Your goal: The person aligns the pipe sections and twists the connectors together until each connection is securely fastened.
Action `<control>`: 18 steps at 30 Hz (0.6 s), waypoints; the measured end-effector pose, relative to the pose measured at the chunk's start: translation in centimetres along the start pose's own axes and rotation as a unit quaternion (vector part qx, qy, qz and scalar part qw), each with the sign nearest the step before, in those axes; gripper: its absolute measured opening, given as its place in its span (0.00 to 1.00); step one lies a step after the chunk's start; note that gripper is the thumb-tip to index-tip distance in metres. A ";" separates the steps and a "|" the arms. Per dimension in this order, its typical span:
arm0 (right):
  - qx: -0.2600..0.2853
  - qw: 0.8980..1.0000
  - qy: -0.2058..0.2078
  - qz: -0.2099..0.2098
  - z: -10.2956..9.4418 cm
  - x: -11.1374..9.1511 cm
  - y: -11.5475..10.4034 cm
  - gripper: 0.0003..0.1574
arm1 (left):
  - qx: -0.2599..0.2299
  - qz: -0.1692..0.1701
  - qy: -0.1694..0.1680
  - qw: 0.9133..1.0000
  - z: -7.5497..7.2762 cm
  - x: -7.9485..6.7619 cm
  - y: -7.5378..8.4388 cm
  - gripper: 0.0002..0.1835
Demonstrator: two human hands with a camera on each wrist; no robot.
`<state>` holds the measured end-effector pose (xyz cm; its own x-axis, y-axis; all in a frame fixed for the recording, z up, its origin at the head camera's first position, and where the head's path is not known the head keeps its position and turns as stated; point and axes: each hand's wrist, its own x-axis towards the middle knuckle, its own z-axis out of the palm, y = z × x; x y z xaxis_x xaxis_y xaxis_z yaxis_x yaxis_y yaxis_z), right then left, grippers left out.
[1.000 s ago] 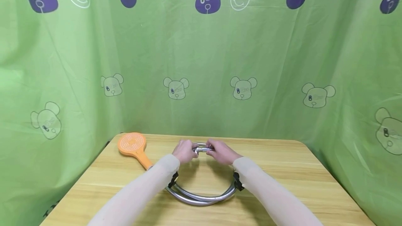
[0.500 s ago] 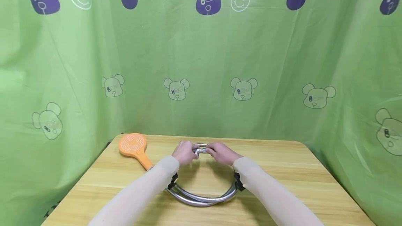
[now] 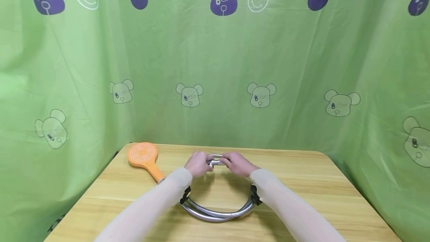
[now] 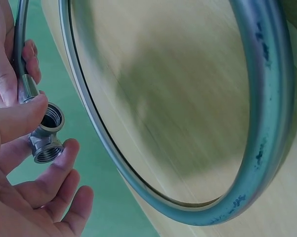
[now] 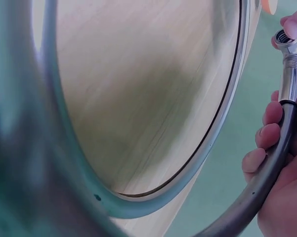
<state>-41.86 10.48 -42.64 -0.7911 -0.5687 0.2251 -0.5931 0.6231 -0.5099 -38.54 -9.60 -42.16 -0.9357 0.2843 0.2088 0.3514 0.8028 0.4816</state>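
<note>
Nearest, the coiled hose [image 3: 220, 215] was partly obscured by pale sleeves [image 3: 141, 212]; its smooth grey surface was marked by dark scuffs. Over the wooden desk [image 3: 319, 186], a shiny, threaded metal fitting [image 4: 41, 133] was pinched between the fingers of the left hand [image 3: 198, 164]. The metal hose end [image 5: 289, 86] was set against it, the hose behind being gripped by the curled fingers of the right hand [image 3: 239, 164]. Farther left, an orange perforated shower head [image 3: 142, 154] was noted, backed by a green printed curtain [image 3: 215, 55]. Compared with one second earlier, more of the hose end was covered by the right hand.

Wood-grain table [image 3: 302, 189], orange shower head [image 3: 143, 154], looped silver hose [image 3: 215, 219]
</note>
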 end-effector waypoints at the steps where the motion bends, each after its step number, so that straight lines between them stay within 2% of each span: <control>1: 0.000 1.000 0.002 -0.001 0.0 0.0 0.0 0.14 | 0.002 0.001 0.001 1.000 0.1 0.0 -0.1 0.10; 8: 0.005 1.000 0.019 0.000 0.3 0.2 0.2 0.10 | -0.001 0.006 0.005 1.000 0.1 0.0 0.0 0.11; 12: -0.001 1.000 0.016 -0.001 0.4 0.2 0.4 0.14 | 0.006 0.010 0.003 1.000 0.1 -0.1 0.2 0.06; 18: 0.008 1.000 0.004 0.016 0.3 0.1 0.6 0.19 | 0.001 0.006 0.003 1.000 0.4 -0.1 0.2 0.06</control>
<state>-42.26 10.59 -43.18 -0.8112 -0.5436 0.2157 -0.5646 0.6320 -0.5309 -38.34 -9.24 -42.40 -0.9315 0.2906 0.2188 0.3619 0.8008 0.4772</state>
